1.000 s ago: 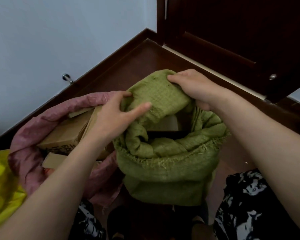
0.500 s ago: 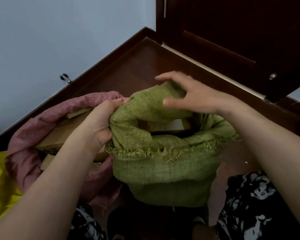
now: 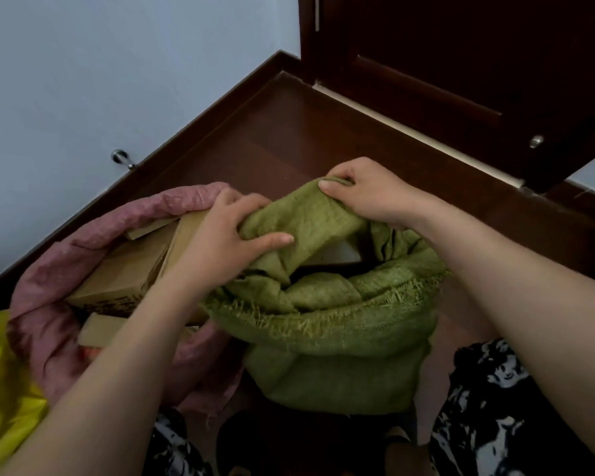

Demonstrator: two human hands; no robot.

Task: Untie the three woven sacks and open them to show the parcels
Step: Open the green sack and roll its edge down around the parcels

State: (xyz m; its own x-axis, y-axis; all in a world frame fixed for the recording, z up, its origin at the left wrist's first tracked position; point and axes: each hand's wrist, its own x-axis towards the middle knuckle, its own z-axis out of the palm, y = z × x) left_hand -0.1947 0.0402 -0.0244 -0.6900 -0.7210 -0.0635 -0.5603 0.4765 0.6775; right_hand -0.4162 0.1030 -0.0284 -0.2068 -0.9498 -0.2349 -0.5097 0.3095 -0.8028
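A green woven sack (image 3: 337, 348) stands in the middle, its frayed top rolled down. My left hand (image 3: 220, 242) grips the left side of its bunched far rim. My right hand (image 3: 368, 192) pinches the same fold at its top. A pale parcel (image 3: 337, 254) shows in the gap under the fold. To the left a pink woven sack (image 3: 45, 324) lies open with brown cardboard parcels (image 3: 128, 269) inside. A yellow sack (image 3: 0, 389) fills the lower left corner; its mouth is out of view.
Dark wooden floor (image 3: 272, 146) runs to a blue-white wall (image 3: 83, 80) with a dark skirting board. A metal door stop (image 3: 121, 158) sticks out of the wall. A dark wooden door (image 3: 461, 63) stands at the back right. My patterned trouser legs (image 3: 488, 407) flank the green sack.
Both hands have taken a fresh hold on the green sack's far rim: the right hand, spread a moment ago, now pinches the fold, and the left thumb lies over the cloth.
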